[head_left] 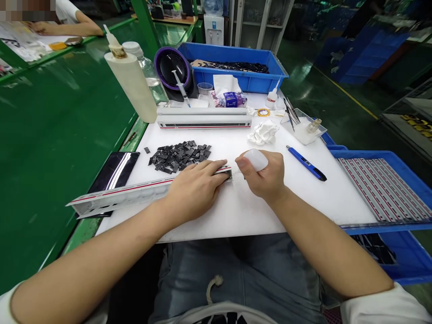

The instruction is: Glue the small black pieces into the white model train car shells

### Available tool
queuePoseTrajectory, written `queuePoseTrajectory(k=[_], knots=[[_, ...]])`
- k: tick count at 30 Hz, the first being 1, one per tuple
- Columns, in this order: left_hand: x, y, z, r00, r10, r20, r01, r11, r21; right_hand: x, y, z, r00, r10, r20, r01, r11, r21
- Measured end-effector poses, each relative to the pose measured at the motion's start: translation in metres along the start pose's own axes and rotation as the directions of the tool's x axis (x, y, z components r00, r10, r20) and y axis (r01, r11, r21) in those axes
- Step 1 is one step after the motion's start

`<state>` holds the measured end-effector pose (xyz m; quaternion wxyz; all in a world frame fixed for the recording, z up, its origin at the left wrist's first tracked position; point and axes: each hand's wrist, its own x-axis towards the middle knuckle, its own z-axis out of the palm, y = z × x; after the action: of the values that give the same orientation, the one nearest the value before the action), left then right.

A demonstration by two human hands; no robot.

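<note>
Left hand [194,191] is clamped on the white channel [135,194] near its right end, probably so it won't slide, and the right hand [272,177]'s wrapped around a bottle [255,159] just beside that end.

This is a factory workshop, set up for hand assembly in batches. On the white rectangular surface [303,198], a long white channel-shaped strip with a red stripe [135,194] lies near a heap of small black rectangular pieces [180,156], with a cream plastic squeeze bottle [131,85], a clear syringe [182,91] and slim dark tweezers [290,112] about. A blue plastic bin [263,83] holds dark parts; red-striped, slotted strips [384,189] lie in rows at the right. Behind stand a green metal post [147,24], a white water dispenser [213,30] and a grey-framed cabinet [261,22]. A yellow line [347,93] marks the dark floor [303,58], and another person [83,28] sits upper left.
</note>
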<state>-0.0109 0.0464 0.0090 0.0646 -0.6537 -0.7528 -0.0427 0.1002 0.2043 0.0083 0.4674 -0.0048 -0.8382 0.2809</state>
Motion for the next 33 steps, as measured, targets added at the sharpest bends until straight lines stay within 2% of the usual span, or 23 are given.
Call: queuePoseTrajectory(k=[23,33], knots=[[0.0002,0.0001,0.0016,0.999,-0.029,-0.035,0.027,0.997,-0.068,-0.0017,0.0000,0.0010,0.999,0.029,0.044,-0.028,1.000,-0.010],[0.0008,0.0020,0.0006,0.999,-0.040,-0.032,0.039,0.998,-0.041,-0.0010,0.0007,-0.0001,0.998,0.029,0.052,-0.030,0.999,0.023]])
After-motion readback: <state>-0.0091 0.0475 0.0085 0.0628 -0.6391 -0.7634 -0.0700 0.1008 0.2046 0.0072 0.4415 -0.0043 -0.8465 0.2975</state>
